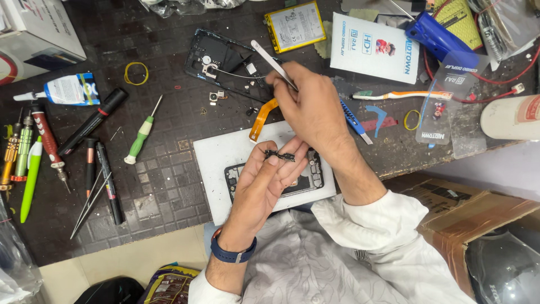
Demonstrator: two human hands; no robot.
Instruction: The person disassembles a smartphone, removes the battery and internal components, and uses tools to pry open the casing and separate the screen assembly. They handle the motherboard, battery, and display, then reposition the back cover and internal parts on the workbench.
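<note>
At frame centre an opened phone lies on a white pad, partly hidden by the left hand; its fingertips pinch a small black part just above the phone; the right hand grips tweezers, tips hidden; a cardboard box, lower right, is cut off.

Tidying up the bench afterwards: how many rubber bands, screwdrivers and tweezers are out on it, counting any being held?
Yellow rubber bands: 2
Screwdrivers: 4
Tweezers: 2, one loose, one in the right hand
Total: 8
</note>
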